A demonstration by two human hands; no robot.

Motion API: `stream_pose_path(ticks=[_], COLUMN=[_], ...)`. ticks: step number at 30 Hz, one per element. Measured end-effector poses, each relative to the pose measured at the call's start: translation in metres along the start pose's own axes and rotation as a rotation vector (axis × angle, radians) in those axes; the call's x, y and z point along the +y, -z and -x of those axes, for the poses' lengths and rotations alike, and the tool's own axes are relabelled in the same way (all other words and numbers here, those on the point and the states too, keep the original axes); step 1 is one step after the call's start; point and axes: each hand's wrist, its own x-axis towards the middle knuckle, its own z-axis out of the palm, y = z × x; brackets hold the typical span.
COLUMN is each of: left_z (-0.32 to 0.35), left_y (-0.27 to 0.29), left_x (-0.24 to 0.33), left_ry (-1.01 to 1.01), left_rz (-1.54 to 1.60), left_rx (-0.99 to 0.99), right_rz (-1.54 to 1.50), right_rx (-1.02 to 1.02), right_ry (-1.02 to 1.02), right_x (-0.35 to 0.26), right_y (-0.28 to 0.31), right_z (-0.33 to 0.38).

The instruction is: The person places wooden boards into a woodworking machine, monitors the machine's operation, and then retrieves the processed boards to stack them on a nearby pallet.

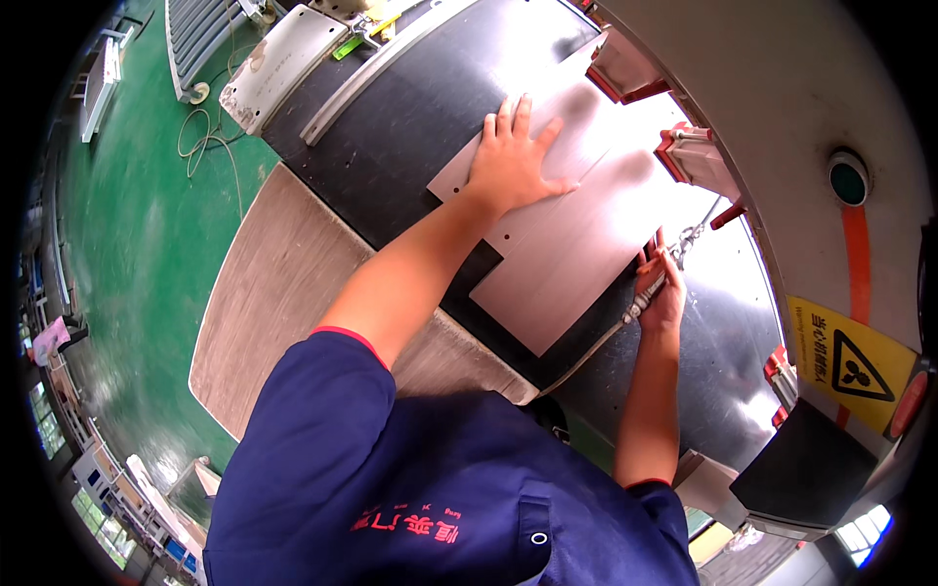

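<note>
My left grip [513, 168] is spread flat on the pale panels [562, 278], lying mid-frame on the dark table [381, 146], two holes already in them; my right grip [666, 290] curls round a metal hose fitting [635, 309]. What's left I cannot tell.

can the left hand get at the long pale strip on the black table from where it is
Probably yes: bare black tabletop shows between the left hand, spread on the pale board, and the strip, though it may need to lift off and stretch.
</note>
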Motion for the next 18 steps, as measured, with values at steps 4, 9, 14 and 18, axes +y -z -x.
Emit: stream_pose_path(ticks=[4,9,14,18], left_z=[0.003,0.004,0.002,0.001], left_y=[0.003,0.006,0.005,0.001], left_x=[0.0,0.0,0.005,0.002], left_ry=[-0.003,-0.008,-0.005,-0.025], left_rz=[-0.001,0.004,0.003,-0.024], left_rx=[-0.003,-0.025,-0.02,0.001], right_rz=[-0.026,-0.033,-0.059,-0.055], right_rx=[0.003,0.025,0.018,0.058], right_ry=[-0.035,-0.029,-0.055,-0.1], right_x=[-0.003,-0.003,-0.002,-0.006], right_y=[-0.017,-0.022,-0.016,-0.032], right_z=[-0.004,0.0,-0.002,0.003])
